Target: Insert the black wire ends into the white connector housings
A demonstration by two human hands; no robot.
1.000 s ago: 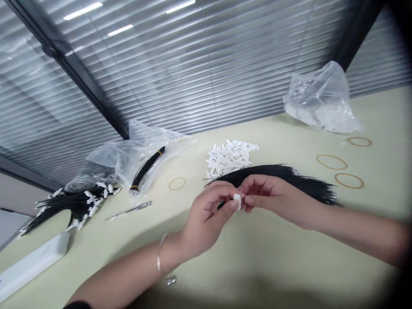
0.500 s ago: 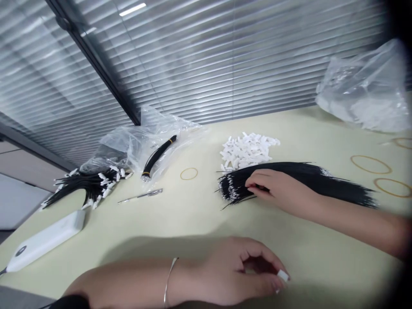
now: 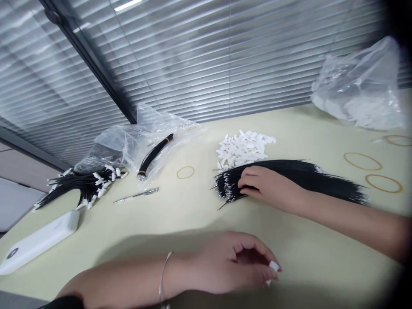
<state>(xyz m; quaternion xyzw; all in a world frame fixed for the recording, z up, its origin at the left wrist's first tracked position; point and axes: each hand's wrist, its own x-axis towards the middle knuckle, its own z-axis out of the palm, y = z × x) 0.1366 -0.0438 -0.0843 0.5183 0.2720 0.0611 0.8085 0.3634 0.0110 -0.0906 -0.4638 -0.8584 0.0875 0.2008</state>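
Near the front edge, my left hand [image 3: 238, 262] pinches a small white connector [image 3: 273, 266] between thumb and fingertips. My right hand [image 3: 264, 184] lies over a large bundle of black wires [image 3: 289, 169] with silvery ends, its fingers bent and the fingertips on the wires near their left end. Whether it grips a single wire I cannot make out. Just behind the wires is a heap of white connectors [image 3: 243, 148].
At the left lie black wires with white connectors [image 3: 86, 182], a pen [image 3: 137, 195] and a white case [image 3: 41, 240]. A rubber-banded wire bundle [image 3: 155, 155] rests on a plastic bag [image 3: 119, 139]. Rubber bands [image 3: 383, 183] and a clear bag [image 3: 360, 94] are at the right.
The whole view has shifted slightly, moving things a little to the left in it. Both hands keep nearly the same poses, my left still pinching the white connector.
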